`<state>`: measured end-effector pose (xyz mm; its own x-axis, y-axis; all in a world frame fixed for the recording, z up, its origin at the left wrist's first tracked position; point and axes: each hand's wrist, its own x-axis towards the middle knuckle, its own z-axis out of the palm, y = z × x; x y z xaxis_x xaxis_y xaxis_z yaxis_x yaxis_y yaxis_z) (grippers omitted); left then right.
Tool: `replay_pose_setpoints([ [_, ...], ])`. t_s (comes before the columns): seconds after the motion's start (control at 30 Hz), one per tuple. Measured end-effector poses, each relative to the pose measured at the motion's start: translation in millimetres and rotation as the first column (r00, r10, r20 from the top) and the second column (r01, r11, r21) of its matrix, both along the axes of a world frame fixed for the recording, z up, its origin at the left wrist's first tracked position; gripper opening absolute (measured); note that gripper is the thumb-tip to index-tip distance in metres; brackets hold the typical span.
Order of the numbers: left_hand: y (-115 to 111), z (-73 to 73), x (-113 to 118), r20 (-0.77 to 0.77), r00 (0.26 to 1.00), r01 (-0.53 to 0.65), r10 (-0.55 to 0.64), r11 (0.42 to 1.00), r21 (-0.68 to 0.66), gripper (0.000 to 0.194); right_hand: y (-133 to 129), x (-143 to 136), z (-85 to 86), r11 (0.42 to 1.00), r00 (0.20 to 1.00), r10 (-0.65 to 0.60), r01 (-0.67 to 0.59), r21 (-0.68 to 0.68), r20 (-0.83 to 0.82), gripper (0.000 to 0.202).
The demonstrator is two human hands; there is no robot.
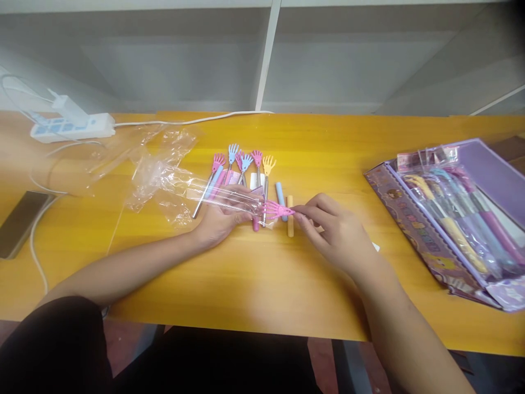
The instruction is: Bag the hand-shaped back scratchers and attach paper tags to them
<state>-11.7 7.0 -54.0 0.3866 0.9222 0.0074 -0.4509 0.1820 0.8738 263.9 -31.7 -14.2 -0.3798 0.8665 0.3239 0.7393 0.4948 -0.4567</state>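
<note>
My right hand (pixel 338 230) pinches the narrow base of a pink hand-shaped back scratcher head (pixel 279 209), its little fingers pointing left. My left hand (pixel 217 221), palm up, holds a long clear plastic sleeve (pixel 221 195) between thumb and fingers. The pink head meets the sleeve's right end; whether its tips are inside, I cannot tell. Just beyond my hands lie several back scratchers with pink, blue and yellow heads, among them a yellow one (pixel 269 164) and a blue one (pixel 233 152). A loose blue handle (pixel 279 195) and a yellow handle (pixel 290 224) lie beside them.
An open purple display box (pixel 410 230) on the right holds several bagged back scratchers (pixel 467 213). Crumpled clear bags (pixel 164 169) spread at left. A white power strip (pixel 74 128), cables and a dark phone (pixel 24 224) lie further left. A grey partition backs the table.
</note>
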Motion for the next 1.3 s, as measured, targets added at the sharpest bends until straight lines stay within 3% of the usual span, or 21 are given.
replay_pose_setpoints([
  [0.17,0.1,-5.5,-1.9,-0.016,1.0,0.004,-0.004,1.0,0.018,0.051,-1.0,-7.3,-2.4,0.999,0.998,0.054,-0.054,0.004,-0.037,0.021],
  [0.33,0.9,-7.2,-0.3,-0.053,0.997,-0.049,0.05,0.999,0.023,0.052,-4.2,-14.5,-8.3,0.997,0.994,0.08,-0.08,-0.007,-0.074,0.033],
  [0.6,2.3,3.2,3.3,0.013,0.997,-0.072,0.074,0.995,-0.074,0.054,-5.9,-11.8,-7.0,0.997,0.998,0.043,-0.039,0.066,-0.051,0.031],
  [0.87,0.9,-5.5,0.9,0.0,0.999,-0.033,0.033,0.996,-0.088,0.045,-4.5,-10.7,-8.9,0.998,0.999,0.041,-0.04,0.053,-0.007,0.03],
  [1.0,0.2,-8.9,-0.5,-0.071,0.997,0.01,-0.013,1.0,-0.03,0.043,-4.0,-9.1,-7.1,0.997,1.0,0.019,-0.019,0.08,-0.003,0.03],
  [1.13,0.0,-14.2,-4.5,-0.203,0.979,-0.024,0.031,0.999,0.037,0.045,-3.5,-7.9,-6.8,0.995,1.0,0.024,-0.024,0.096,0.001,0.03],
  [1.3,-0.2,-16.5,-7.1,-0.296,0.955,0.018,0.013,0.995,0.101,0.039,-3.9,-8.9,-8.9,0.993,0.998,0.067,-0.068,0.094,0.013,0.035],
])
